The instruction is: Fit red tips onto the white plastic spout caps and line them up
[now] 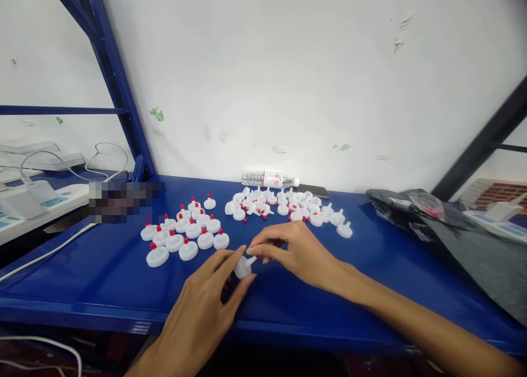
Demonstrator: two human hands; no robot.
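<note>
My left hand [209, 289] grips a white nozzle cap [244, 268] by its round base, the spout tilted up to the right. At the spout's tip, my right hand [284, 251] pinches a small red tip cap [257, 255], mostly hidden by the fingers. Whether the red piece is seated on the spout I cannot tell. Left of my hands stand several white caps with red tips [188, 249], upright in loose rows. Beyond my right hand lies a heap of white nozzle caps without red tips [284, 208], with loose red tip caps [244, 221] scattered among them.
A clear plastic bottle [269, 179] lies against the wall, with a dark flat object [313, 191] beside it. Black plastic bags [436, 240] cover the right side of the blue table [102, 273]. At the left are a power strip [61, 201] and a white cable [49, 252].
</note>
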